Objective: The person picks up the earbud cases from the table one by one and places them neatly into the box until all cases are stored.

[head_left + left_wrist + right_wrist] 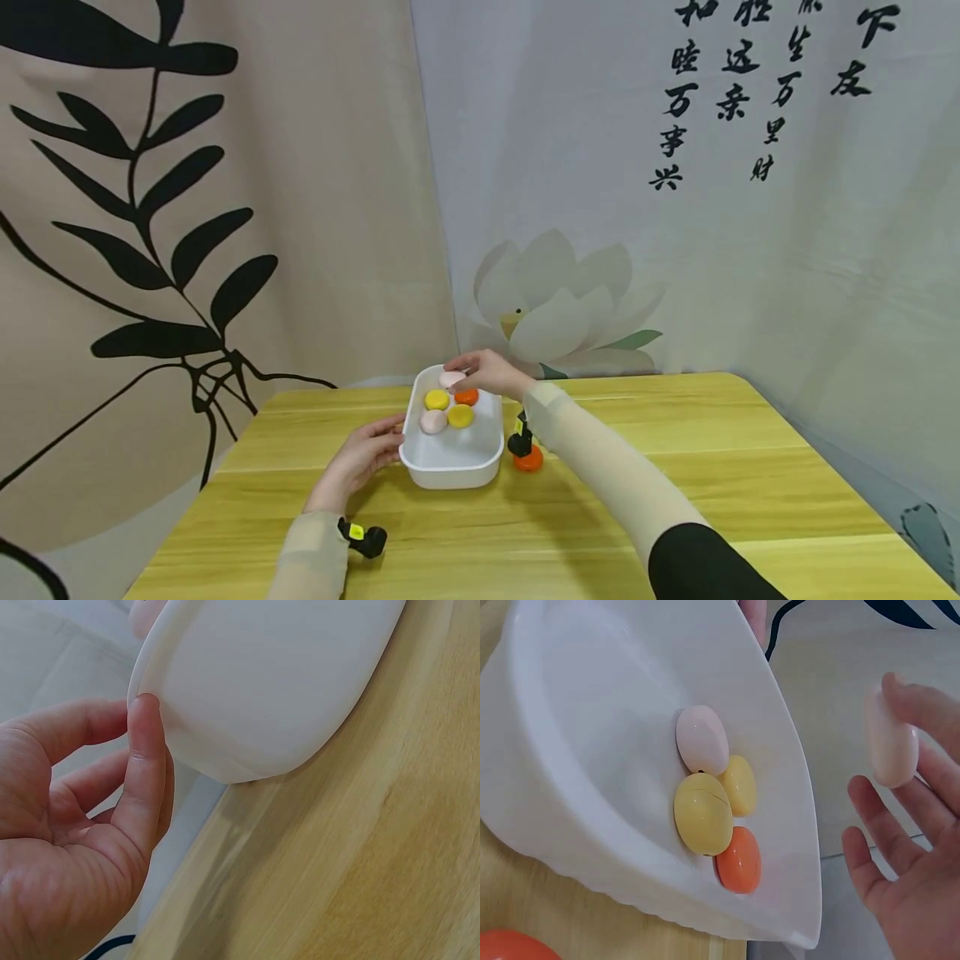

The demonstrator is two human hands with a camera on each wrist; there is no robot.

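Observation:
In the right wrist view, my right hand [919, 847] pinches a pale pink rounded disc [892, 742] between thumb and fingers, above the far end of the white tray [450, 477]. Fingers of my left hand [365, 454] touch the outside of the tray's left wall near the rim; in the left wrist view my thumb lies against that wall. Inside the tray lie another pink disc [703, 739], two yellow discs [461, 416] [437, 400] and an orange disc [739, 860], grouped close together towards the far half.
A second orange disc [528, 458] lies on the wooden table [675, 483], right of the tray and partly behind the right wrist's black camera [520, 442]. A printed cloth [345, 208] hangs behind the table's far edge.

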